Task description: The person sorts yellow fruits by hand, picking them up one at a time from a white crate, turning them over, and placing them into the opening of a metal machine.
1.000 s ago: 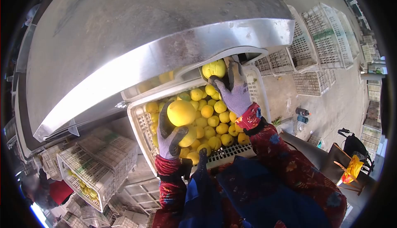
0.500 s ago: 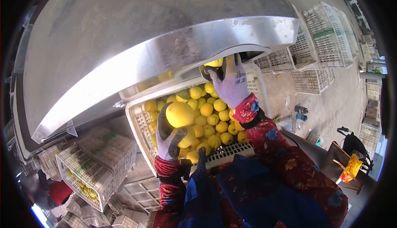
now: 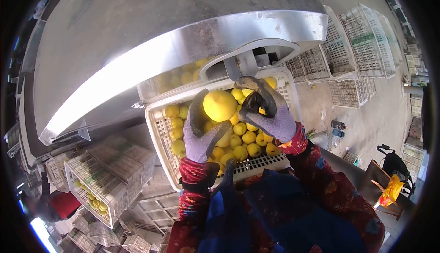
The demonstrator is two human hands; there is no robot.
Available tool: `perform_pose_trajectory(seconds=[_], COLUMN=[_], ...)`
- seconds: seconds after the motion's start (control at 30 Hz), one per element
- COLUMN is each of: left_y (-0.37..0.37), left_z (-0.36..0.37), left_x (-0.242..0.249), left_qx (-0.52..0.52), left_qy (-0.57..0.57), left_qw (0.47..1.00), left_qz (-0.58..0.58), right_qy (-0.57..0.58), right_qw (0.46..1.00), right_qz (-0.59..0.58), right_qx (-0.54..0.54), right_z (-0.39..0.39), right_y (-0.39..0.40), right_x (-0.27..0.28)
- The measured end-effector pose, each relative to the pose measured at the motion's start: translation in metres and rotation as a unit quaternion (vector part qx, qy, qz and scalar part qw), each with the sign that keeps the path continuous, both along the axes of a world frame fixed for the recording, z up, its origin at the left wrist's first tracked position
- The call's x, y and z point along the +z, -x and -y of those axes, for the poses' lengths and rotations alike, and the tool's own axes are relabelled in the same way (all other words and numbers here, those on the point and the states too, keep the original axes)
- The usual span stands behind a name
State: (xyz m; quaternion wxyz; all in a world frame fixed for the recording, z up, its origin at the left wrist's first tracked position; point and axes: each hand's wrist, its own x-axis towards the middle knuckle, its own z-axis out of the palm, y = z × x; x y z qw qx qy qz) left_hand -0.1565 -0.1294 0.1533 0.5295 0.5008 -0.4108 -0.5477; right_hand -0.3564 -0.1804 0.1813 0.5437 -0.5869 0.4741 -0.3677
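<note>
My left hand (image 3: 206, 127), in a lilac glove with dark fingers, is wrapped round a large yellow citrus fruit (image 3: 220, 105). Just across from it, my right hand (image 3: 272, 114) is curved over the fruit pile, thumb and forefinger apart; I see nothing held between them. Both hands are above a white plastic crate (image 3: 158, 138) filled with similar yellow fruits (image 3: 240, 153), some greenish. Behind the crate, a metal machine (image 3: 183, 37) has a rimmed opening (image 3: 279, 46) with a grey flap, close beyond my right hand.
Stacked white crates (image 3: 364, 37) stand at the right. On the left, a tilted crate (image 3: 94, 202) holds more fruit, near a person in a red garment (image 3: 64, 205). Bottles (image 3: 338, 129) are on the floor. A chair with a yellow bag (image 3: 392, 189) is at lower right.
My right hand has drawn back from the machine's opening, and the fruit that was in it is out of sight. My left hand has moved right and up slightly with its fruit.
</note>
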Motion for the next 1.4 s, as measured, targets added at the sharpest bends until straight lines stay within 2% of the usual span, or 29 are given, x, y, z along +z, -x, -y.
perform_pose_trajectory(seconds=[0.03, 0.1, 0.17, 0.2, 0.3, 0.33, 0.43, 0.47, 0.57, 0.67, 0.73, 0.77, 0.8, 0.83, 0.93, 0.97, 1.03, 1.1, 1.13, 1.17, 1.2, 1.27, 1.3, 1.37, 1.4], left_y=[0.003, 0.008, 0.019, 0.024, 0.01, 0.006, 0.01, 0.013, 0.015, 0.007, 0.01, 0.012, 0.01, 0.008, 0.014, 0.015, 0.019, 0.034, 0.038, 0.044, 0.047, 0.047, 0.047, 0.042, 0.031], left_z=[0.004, 0.01, 0.015, 0.016, 0.017, 0.017, 0.025, 0.027, 0.036, 0.029, 0.029, 0.03, 0.029, 0.029, 0.027, 0.028, 0.03, 0.03, 0.029, 0.028, 0.028, 0.027, 0.027, 0.028, 0.025], left_x=[0.001, -0.003, 0.003, 0.008, 0.02, 0.015, 0.011, 0.014, 0.011, -0.029, -0.019, -0.013, -0.009, -0.006, -0.004, -0.003, -0.003, 0.005, 0.006, 0.013, 0.003, -0.007, -0.01, -0.008, -0.01], left_qx=[-0.024, -0.033, -0.026, -0.013, -0.097, -0.086, -0.038, -0.038, -0.037, -0.024, -0.019, -0.008, -0.015, -0.022, 0.01, 0.022, 0.016, 0.013, -0.005, -0.021, -0.027, -0.032, -0.035, -0.021, -0.032], left_qy=[0.03, 0.104, 0.169, 0.169, 0.032, -0.023, -0.056, -0.058, -0.014, 0.04, -0.009, -0.034, -0.063, -0.088, -0.058, -0.047, -0.025, -0.015, -0.025, -0.035, 0.038, 0.018, 0.008, -0.107, -0.115], left_qw=[0.998, 0.969, 0.914, 0.929, 0.991, 0.995, 0.992, 0.99, 0.999, 0.99, 0.998, 0.988, 0.946, 0.876, 0.951, 0.967, 0.972, 0.96, 0.978, 0.985, 0.999, 0.998, 0.997, 0.991, 0.992], left_qz=[0.058, 0.223, 0.369, 0.329, 0.089, -0.05, -0.107, -0.124, -0.033, 0.131, -0.057, -0.148, -0.317, -0.474, -0.304, -0.25, -0.233, -0.278, -0.207, -0.17, 0.014, 0.049, 0.066, -0.083, -0.05], right_qy=[0.087, 0.076, 0.186, 0.166, 0.042, -0.005, 0.151, 0.215, 0.199, 0.167, 0.202, 0.228, 0.233, 0.239, 0.162, 0.143, 0.102, 0.226, 0.284, 0.281, 0.276, 0.274, 0.238, 0.167, 0.162], right_qw=[0.995, 0.996, 0.971, 0.98, 0.994, 0.986, 0.987, 0.968, 0.958, 0.958, 0.939, 0.908, 0.903, 0.896, 0.952, 0.968, 0.989, 0.968, 0.952, 0.949, 0.945, 0.934, 0.938, 0.94, 0.938], right_qz=[-0.02, -0.043, -0.145, -0.096, 0.071, 0.144, 0.014, -0.11, -0.184, -0.178, -0.228, -0.298, -0.322, -0.344, -0.201, -0.161, -0.08, -0.105, -0.117, -0.137, -0.157, -0.194, -0.202, -0.215, -0.234], right_qx=[0.054, 0.008, -0.034, -0.042, -0.071, -0.08, -0.045, -0.063, -0.097, -0.153, -0.161, -0.185, -0.165, -0.146, -0.165, -0.133, -0.069, -0.02, -0.011, -0.046, -0.08, -0.123, -0.152, -0.205, -0.199], right_z=[-0.01, -0.02, -0.019, -0.018, -0.017, -0.016, -0.011, -0.01, -0.001, 0.022, 0.047, 0.063, 0.076, 0.083, 0.069, 0.056, 0.023, 0.006, 0.001, -0.001, -0.002, 0.0, 0.003, 0.017, 0.026], right_y=[-0.004, -0.01, -0.011, -0.009, 0.001, 0.001, -0.004, -0.004, -0.006, -0.011, -0.016, -0.021, -0.021, -0.021, -0.005, 0.001, 0.008, 0.002, -0.003, -0.006, -0.009, -0.011, -0.012, -0.015, -0.017], right_x=[-0.004, -0.002, -0.009, -0.01, -0.015, -0.01, -0.014, -0.009, -0.016, -0.03, -0.047, -0.055, -0.058, -0.058, -0.025, -0.013, 0.005, -0.001, -0.008, -0.012, -0.015, -0.018, -0.021, -0.03, -0.036])
